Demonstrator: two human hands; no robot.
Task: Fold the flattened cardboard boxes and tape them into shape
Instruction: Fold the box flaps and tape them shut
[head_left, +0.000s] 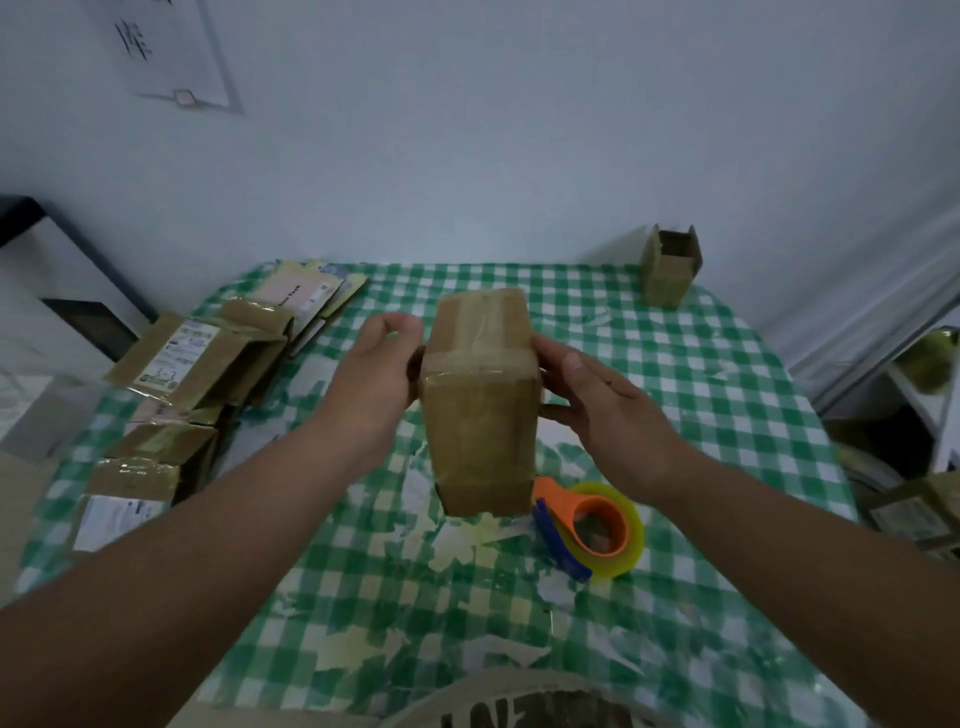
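A folded brown cardboard box (480, 415) with clear tape across its upper end is held up above the table between both hands. My left hand (376, 371) grips its left side, fingers curled round the edge. My right hand (597, 400) holds its right side, thumb on the near face and fingers behind. A tape dispenser (592, 527) with an orange core, blue blade guard and yellowish tape roll lies on the table just below and right of the box.
A green-and-white checked tablecloth (675, 364) covers the table. Several flattened boxes (197, 374) are piled along the left side. An assembled open box (670, 267) stands at the back right by the wall. More cardboard lies at the right edge (919, 509).
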